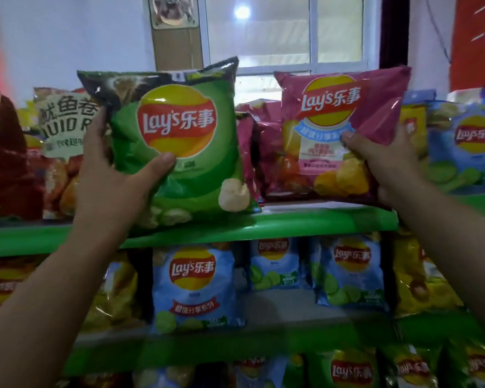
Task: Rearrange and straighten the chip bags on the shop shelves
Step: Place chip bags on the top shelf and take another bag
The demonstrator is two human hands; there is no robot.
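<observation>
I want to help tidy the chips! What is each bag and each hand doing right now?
green bag: gripped by left hand, slightly tilted, bottom edge at top shelf.
pink bag: gripped by right hand, facing front.
left hand: holds green bag, thumb on its front.
right hand: holds pink bag.
blue bag: upright on the shelf below, untouched.

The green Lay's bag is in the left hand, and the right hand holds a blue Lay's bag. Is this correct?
Not quite: in the head view the right hand holds a pink Lay's bag, not a blue one. The green Lay's bag is in the left hand.
</observation>
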